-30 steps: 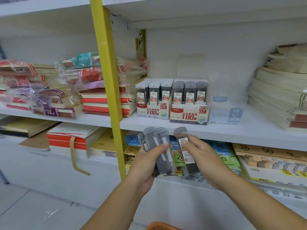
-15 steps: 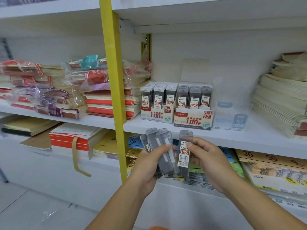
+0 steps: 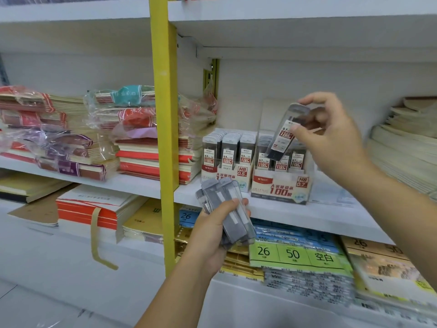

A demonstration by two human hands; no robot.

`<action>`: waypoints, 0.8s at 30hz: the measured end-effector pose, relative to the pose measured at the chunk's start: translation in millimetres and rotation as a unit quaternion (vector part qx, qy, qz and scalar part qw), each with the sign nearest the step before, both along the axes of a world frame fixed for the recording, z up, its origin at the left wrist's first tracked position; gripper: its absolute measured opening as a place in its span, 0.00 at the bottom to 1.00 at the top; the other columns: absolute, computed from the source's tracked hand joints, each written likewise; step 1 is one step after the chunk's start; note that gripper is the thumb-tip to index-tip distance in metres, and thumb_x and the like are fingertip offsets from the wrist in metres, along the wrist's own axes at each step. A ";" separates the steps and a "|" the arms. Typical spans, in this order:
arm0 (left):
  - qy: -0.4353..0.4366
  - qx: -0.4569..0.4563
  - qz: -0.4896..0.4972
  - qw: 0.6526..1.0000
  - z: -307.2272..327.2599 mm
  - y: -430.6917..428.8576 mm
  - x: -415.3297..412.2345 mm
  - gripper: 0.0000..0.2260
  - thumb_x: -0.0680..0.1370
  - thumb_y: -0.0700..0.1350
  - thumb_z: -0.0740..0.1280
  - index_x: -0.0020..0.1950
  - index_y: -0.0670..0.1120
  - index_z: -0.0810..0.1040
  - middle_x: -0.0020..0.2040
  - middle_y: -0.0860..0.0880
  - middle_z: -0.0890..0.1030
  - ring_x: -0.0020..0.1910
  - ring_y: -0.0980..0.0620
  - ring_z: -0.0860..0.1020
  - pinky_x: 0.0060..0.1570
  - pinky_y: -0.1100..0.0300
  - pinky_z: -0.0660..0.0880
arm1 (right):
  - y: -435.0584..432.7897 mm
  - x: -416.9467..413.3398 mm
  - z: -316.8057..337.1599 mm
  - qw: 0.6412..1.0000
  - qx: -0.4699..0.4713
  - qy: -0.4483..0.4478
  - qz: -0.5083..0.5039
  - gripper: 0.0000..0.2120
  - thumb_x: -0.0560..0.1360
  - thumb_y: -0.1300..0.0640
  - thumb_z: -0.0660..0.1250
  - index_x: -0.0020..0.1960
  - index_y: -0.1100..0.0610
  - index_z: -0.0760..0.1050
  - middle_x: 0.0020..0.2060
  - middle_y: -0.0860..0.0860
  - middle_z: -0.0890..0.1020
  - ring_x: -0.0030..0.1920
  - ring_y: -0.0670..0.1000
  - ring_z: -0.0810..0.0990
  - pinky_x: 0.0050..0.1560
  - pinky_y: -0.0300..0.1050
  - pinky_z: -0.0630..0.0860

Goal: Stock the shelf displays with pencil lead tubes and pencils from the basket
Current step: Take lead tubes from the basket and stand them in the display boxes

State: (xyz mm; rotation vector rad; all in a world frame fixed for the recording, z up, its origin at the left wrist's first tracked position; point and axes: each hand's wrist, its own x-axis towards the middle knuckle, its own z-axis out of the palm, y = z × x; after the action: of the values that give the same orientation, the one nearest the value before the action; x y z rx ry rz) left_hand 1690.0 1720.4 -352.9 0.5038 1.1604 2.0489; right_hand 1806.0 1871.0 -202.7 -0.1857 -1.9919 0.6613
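Note:
My left hand [image 3: 212, 235] grips a bundle of several grey pencil lead tubes [image 3: 227, 209] in front of the middle shelf edge. My right hand [image 3: 331, 138] pinches a single lead tube [image 3: 285, 136] with a red 0.7 label, tilted above the HB 0.7 display box [image 3: 280, 189]. That box holds a row of upright tubes. To its left stands the HB 0.5 display box [image 3: 225, 162], filled with tubes. The basket is out of view.
A yellow upright post [image 3: 164, 138] divides the shelving. Wrapped notebook stacks [image 3: 132, 129] fill the shelf at left, cream booklets [image 3: 406, 147] lie at right. Paper pads [image 3: 298, 256] sit on the lower shelf. A clear, nearly see-through display box [image 3: 335, 197] stands right of the 0.7 box.
My right hand has lifted the single tube away from the bundle, up and to the right, over the 0.7 box. The left hand stays put with the bundle.

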 end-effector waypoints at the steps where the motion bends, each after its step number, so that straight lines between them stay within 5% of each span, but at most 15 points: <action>1: 0.001 0.001 0.000 1.000 1.1 1.3 -1.4 0.06 0.76 0.48 0.71 0.46 0.58 0.87 0.52 0.48 0.87 0.46 0.53 0.86 0.55 0.46 0.80 | 3.2 -6.2 -0.3 1.000 0.009 -0.019 -0.007 0.18 0.75 0.59 0.70 0.52 0.37 0.69 0.42 0.46 0.83 0.41 0.42 0.81 0.40 0.38 0.78; 5: 0.011 0.008 0.000 1.000 4.2 3.0 -6.0 0.06 0.76 0.49 0.72 0.49 0.56 0.87 0.51 0.49 0.88 0.47 0.53 0.86 0.62 0.42 0.75 | 15.6 -26.4 -12.4 0.994 0.036 -0.094 -0.031 0.16 0.74 0.57 0.71 0.53 0.39 0.70 0.42 0.43 0.82 0.41 0.38 0.79 0.39 0.36 0.75; 10: 0.038 0.020 -0.005 0.999 5.1 2.2 -11.8 0.06 0.76 0.48 0.72 0.43 0.59 0.87 0.49 0.49 0.88 0.47 0.54 0.86 0.39 0.56 0.82 | 26.6 -38.7 -25.7 0.977 0.110 -0.161 -0.083 0.10 0.73 0.54 0.71 0.49 0.42 0.74 0.45 0.42 0.76 0.43 0.43 0.77 0.41 0.36 0.72; 16: 0.048 0.017 -0.018 0.999 0.4 3.2 -11.8 0.12 0.63 0.53 0.77 0.47 0.58 0.87 0.52 0.47 0.87 0.50 0.51 0.86 0.47 0.51 0.83 | 26.4 -40.3 -22.5 0.940 0.198 -0.202 -0.194 0.16 0.77 0.49 0.66 0.64 0.48 0.76 0.47 0.47 0.70 0.50 0.47 0.68 0.47 0.45 0.70; 18: 0.055 0.010 -0.025 0.998 -0.4 3.8 -9.3 0.14 0.63 0.53 0.77 0.48 0.57 0.87 0.52 0.47 0.87 0.50 0.51 0.86 0.47 0.50 0.83 | 18.5 -33.4 -27.2 0.951 0.187 -0.172 -0.179 0.18 0.78 0.51 0.66 0.67 0.49 0.75 0.47 0.46 0.70 0.49 0.46 0.69 0.47 0.41 0.68; 21: 0.066 -0.008 -0.026 0.997 0.6 4.8 -3.6 0.12 0.67 0.52 0.77 0.49 0.55 0.88 0.52 0.47 0.87 0.50 0.51 0.86 0.44 0.53 0.83 | -3.8 -16.6 -45.5 0.980 0.145 -0.082 -0.106 0.10 0.77 0.52 0.66 0.58 0.48 0.79 0.42 0.40 0.74 0.41 0.41 0.72 0.42 0.32 0.66; 24: 0.081 -0.029 -0.016 0.996 2.5 5.5 6.0 0.11 0.70 0.49 0.77 0.52 0.52 0.86 0.51 0.46 0.87 0.47 0.48 0.86 0.41 0.52 0.83 | -23.6 -6.7 -71.2 0.991 0.010 -0.135 0.020 0.10 0.73 0.46 0.68 0.54 0.42 0.78 0.42 0.40 0.79 0.41 0.40 0.76 0.40 0.30 0.72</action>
State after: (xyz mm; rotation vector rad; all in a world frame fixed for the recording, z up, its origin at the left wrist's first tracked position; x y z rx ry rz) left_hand 1696.1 1725.9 -350.4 0.6667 1.2942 1.9701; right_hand 1799.3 1847.4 -273.9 -0.2330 -2.2662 0.6691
